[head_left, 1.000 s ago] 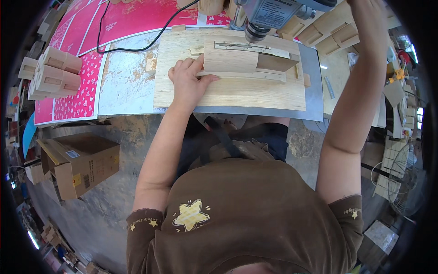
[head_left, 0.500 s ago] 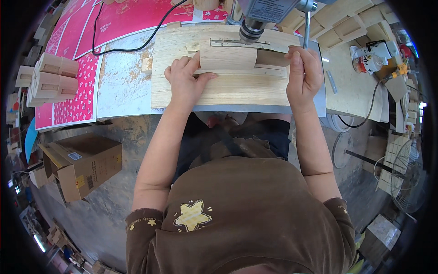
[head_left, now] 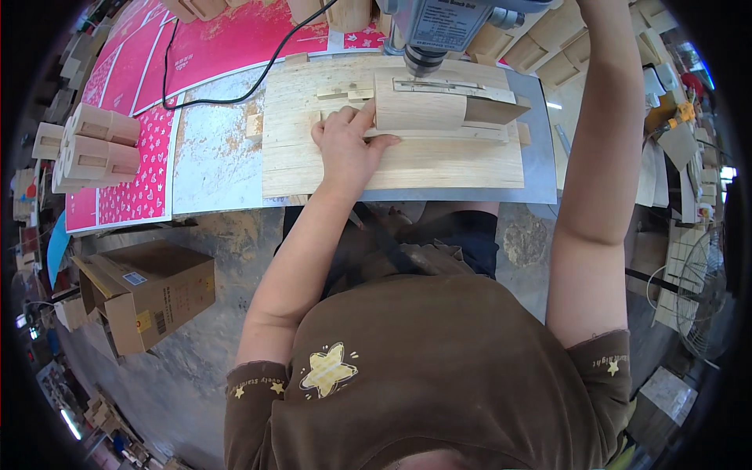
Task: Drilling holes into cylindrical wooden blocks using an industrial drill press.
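Note:
My left hand (head_left: 348,147) presses its bent fingers against the left end of a pale wooden block (head_left: 419,108), its thumb stretched out along the near edge. The block has a smooth rounded face and a narrow slot along its far side. A brownish flat part (head_left: 497,110) shows at its right end. It lies on a wooden board (head_left: 392,168), behind a thin wooden strip. Just above the block's far side hangs the chuck (head_left: 424,61) of a grey bench drill (head_left: 446,25). My right forearm (head_left: 607,102) reaches up past the top edge, and that hand is out of sight.
Stacked wooden pieces with recesses (head_left: 98,145) stand at the left on a pink sheet (head_left: 235,47). A black cable (head_left: 235,98) curves across the table. More wooden pieces (head_left: 540,47) lie behind at the right. A cardboard box (head_left: 153,294) sits on the floor.
My right hand has left the block's right end and risen beyond the top edge. The block has shifted right along the board, with my left hand still at its left end.

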Demonstrator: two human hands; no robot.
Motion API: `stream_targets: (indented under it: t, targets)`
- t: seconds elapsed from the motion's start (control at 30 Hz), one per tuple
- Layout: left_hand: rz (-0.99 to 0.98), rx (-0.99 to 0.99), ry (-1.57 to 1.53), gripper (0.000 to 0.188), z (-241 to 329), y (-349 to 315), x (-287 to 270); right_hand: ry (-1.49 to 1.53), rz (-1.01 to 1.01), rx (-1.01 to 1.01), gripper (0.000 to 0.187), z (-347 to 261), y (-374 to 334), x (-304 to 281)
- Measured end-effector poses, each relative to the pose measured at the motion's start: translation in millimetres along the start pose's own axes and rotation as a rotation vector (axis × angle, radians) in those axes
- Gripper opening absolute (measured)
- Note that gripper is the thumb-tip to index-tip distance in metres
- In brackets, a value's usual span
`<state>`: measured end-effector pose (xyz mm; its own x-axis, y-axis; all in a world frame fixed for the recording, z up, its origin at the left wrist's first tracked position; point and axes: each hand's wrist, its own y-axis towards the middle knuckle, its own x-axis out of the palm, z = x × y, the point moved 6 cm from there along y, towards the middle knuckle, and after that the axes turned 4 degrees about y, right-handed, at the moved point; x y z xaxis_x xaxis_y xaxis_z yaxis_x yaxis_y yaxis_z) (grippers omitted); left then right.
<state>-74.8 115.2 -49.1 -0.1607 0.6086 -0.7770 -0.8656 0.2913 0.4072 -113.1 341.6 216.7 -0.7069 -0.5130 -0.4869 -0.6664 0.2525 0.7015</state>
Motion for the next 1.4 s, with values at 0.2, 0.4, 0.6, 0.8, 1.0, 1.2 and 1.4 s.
stream_targets:
  t: [0.2, 0.4, 0.6, 0.8, 1.0, 1.2, 1.4]
  targets:
    - [-0.036, -0.041, -0.02, 0.057, -4, -5, -2, 0.029, -0.098, -0.122, 0.029, -44, -86, -38]
    - [0.008, 0.006, -0.029, 0.056, -4, -5, 0, 0.284, 0.084, -0.147, 0.005, -1, -182, -2]
    - [0.0, -0.004, -0.033, 0.056, -2, -2, 0, 0.29, 0.144, -0.32, 0.003, 30, -197, 30]
    - [-0.006, -0.023, -0.011, 0.057, -6, -5, 0, 0.164, 0.12, -0.292, 0.016, -8, -153, -19]
    - [-0.077, -0.073, -0.146, 0.055, 4, 8, -6, 0.099, 0.142, -0.169, 0.032, 5, -6, 1]
    - [-0.11, -0.045, -0.349, 0.045, -9, 18, 1, 0.232, -0.118, -0.092, 0.028, 33, -53, 5]
    - [-0.159, -0.05, -0.444, 0.034, -10, 17, -8, -0.079, -0.547, -0.181, 0.026, 81, -191, 35]
